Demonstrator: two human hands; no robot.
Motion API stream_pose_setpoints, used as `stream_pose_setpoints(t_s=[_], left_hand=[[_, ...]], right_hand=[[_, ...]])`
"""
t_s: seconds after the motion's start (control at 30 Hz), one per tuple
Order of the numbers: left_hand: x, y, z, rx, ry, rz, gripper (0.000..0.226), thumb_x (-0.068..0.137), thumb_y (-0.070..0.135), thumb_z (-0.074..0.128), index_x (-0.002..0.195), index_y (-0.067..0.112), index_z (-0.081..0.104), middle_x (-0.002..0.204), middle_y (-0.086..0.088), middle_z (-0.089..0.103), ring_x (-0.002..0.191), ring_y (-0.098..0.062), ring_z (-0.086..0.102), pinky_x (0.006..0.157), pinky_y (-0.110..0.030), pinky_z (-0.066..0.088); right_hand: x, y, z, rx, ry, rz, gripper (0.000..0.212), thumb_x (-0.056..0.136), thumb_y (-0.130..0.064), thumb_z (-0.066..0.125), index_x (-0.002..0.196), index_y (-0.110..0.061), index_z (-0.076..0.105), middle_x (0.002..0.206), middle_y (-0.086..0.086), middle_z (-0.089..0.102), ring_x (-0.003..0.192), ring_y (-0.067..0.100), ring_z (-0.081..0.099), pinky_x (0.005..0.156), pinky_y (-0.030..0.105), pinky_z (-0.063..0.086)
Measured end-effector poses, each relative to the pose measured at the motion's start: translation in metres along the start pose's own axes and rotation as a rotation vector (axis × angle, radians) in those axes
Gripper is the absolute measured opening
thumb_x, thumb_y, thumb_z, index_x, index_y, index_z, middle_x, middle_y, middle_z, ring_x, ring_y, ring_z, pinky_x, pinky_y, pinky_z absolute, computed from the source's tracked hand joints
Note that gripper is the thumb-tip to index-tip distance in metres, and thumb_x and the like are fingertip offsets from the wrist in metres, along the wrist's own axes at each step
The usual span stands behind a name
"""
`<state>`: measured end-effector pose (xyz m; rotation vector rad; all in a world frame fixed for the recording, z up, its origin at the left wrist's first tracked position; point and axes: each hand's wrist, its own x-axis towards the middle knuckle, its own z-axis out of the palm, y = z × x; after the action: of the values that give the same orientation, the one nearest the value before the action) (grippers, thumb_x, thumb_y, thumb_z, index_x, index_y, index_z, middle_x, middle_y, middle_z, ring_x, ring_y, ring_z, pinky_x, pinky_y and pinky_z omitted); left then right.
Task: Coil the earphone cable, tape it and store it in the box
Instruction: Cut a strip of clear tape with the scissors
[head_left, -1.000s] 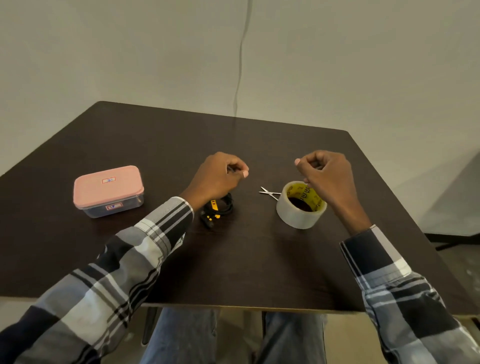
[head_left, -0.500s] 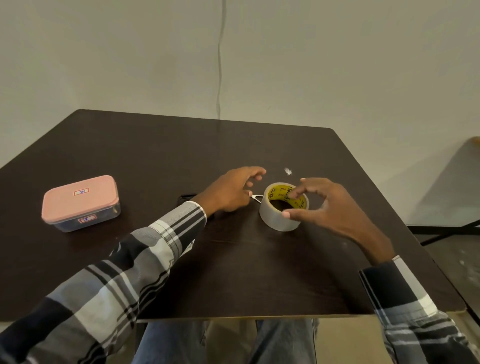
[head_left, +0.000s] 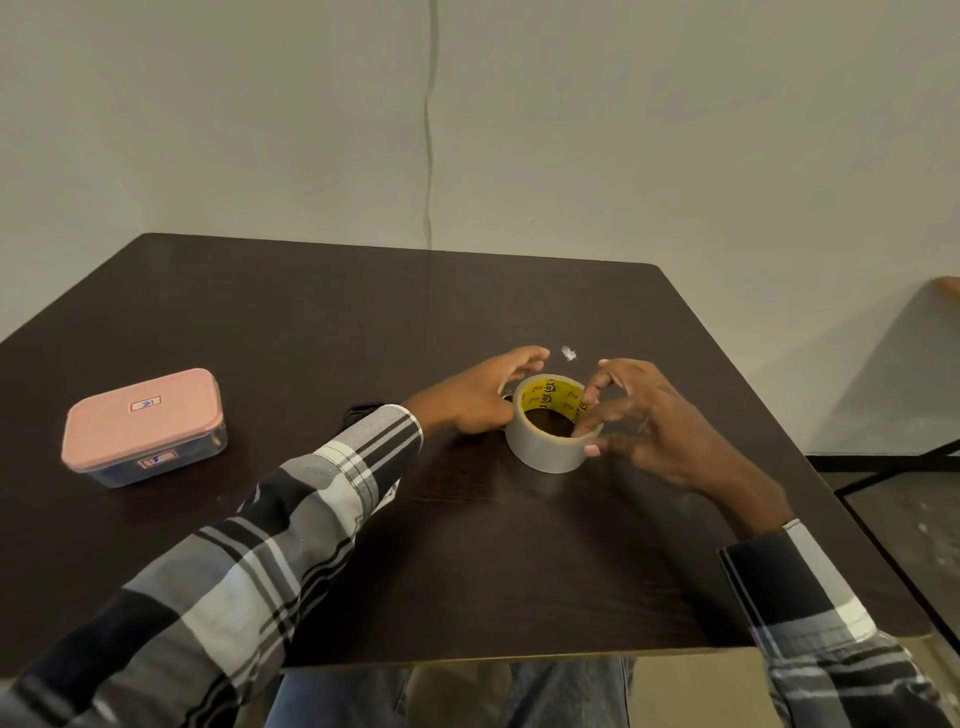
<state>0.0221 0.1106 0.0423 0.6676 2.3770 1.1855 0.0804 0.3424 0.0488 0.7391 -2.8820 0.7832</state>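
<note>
Both hands are on the clear packing tape roll with the yellow core (head_left: 551, 422): left hand (head_left: 480, 396) open, bracing its side, right hand (head_left: 631, 422) fingers spread over the rim, probably hunting the loose end. Black earphone coil (head_left: 363, 413) peeks behind the left sleeve; pink-lidded plastic box (head_left: 143, 426) sits shut, well left.

On the table (head_left: 332, 322), the tape roll (head_left: 545, 447) lies flat, hole up, just right of centre. The left hand (head_left: 480, 397) touches it at 9 o'clock, the right hand (head_left: 649, 415) at 3 o'clock. A small scrap (head_left: 569, 354) sits near the roll at 12 o'clock. The lidded box (head_left: 143, 426) stands well apart at 9 o'clock.
</note>
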Motion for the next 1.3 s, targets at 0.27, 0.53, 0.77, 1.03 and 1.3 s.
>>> stream_pose_setpoints(t_s=[0.27, 0.53, 0.77, 1.03, 1.3], left_hand=[[0.001, -0.008, -0.002, -0.036, -0.004, 0.044, 0.075, 0.081, -0.021, 0.056, 0.147, 0.011, 0.038, 0.149, -0.009, 0.045, 0.140, -0.021, 0.042, 0.117, -0.043, 0.035], [-0.014, -0.027, -0.013, -0.032, 0.010, 0.055, 0.068, 0.082, -0.021, 0.050, 0.141, 0.014, 0.048, 0.136, -0.005, 0.060, 0.128, -0.014, 0.055, 0.107, -0.036, 0.047], [-0.025, -0.029, -0.009, 0.040, 0.108, 0.084, 0.044, 0.088, 0.004, 0.070, 0.131, 0.014, 0.061, 0.121, 0.000, 0.068, 0.110, -0.009, 0.064, 0.096, -0.022, 0.052], [-0.016, -0.020, -0.002, 0.348, 0.234, 0.096, 0.033, 0.089, 0.017, 0.072, 0.121, 0.020, 0.068, 0.115, 0.001, 0.071, 0.093, -0.008, 0.063, 0.084, -0.023, 0.050], [-0.012, -0.021, 0.002, 0.450, 0.288, 0.133, 0.023, 0.096, 0.021, 0.062, 0.115, 0.017, 0.074, 0.111, -0.003, 0.073, 0.095, -0.016, 0.066, 0.086, -0.029, 0.052]], right_hand=[[-0.002, -0.001, -0.005, -0.029, -0.002, 0.087, 0.033, 0.077, -0.018, 0.085, 0.088, -0.045, 0.068, 0.124, -0.013, 0.051, 0.141, 0.018, 0.032, 0.104, 0.054, 0.043], [-0.001, 0.007, -0.002, -0.085, 0.027, 0.136, 0.023, 0.077, -0.018, 0.084, 0.093, -0.032, 0.076, 0.116, -0.016, 0.052, 0.139, 0.017, 0.035, 0.101, 0.055, 0.046], [-0.001, 0.005, -0.002, -0.102, 0.040, 0.125, 0.023, 0.076, -0.020, 0.085, 0.093, -0.031, 0.075, 0.115, -0.015, 0.053, 0.137, 0.017, 0.037, 0.099, 0.051, 0.046], [0.000, -0.004, 0.003, -0.146, -0.005, 0.144, 0.028, 0.076, -0.032, 0.084, 0.102, -0.027, 0.074, 0.130, -0.006, 0.055, 0.140, 0.015, 0.032, 0.102, 0.046, 0.045], [0.003, 0.000, 0.001, -0.156, -0.028, 0.164, 0.024, 0.078, -0.030, 0.083, 0.100, -0.025, 0.076, 0.133, -0.006, 0.056, 0.140, 0.015, 0.033, 0.104, 0.044, 0.041]])
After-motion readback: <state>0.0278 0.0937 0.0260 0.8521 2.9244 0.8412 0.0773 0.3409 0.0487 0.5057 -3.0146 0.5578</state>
